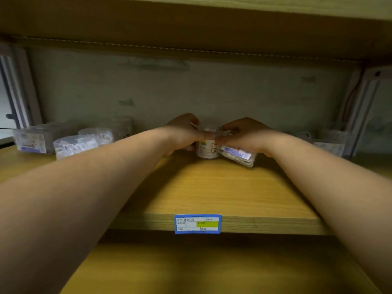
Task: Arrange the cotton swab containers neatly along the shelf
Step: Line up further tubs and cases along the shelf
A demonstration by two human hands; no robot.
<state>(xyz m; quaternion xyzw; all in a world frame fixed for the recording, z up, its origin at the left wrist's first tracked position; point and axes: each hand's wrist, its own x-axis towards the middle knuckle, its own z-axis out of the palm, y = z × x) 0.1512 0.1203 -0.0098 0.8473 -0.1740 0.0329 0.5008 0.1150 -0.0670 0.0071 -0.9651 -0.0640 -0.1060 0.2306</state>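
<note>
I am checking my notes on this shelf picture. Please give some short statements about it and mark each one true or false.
1. Both hands are at the round white container. True.
2. The flat clear pack lies under the left hand. False: it is under the right hand.
3. The blue label is on the shelf's front edge. True.
4. The clear containers at the far left are stacked on the floor. False: they stand on the shelf.

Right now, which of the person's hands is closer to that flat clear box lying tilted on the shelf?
Right. The right hand rests on the tilted flat clear box, covering its far end. The left hand is on the other side of the round cartoon-printed tub beside the box.
</note>
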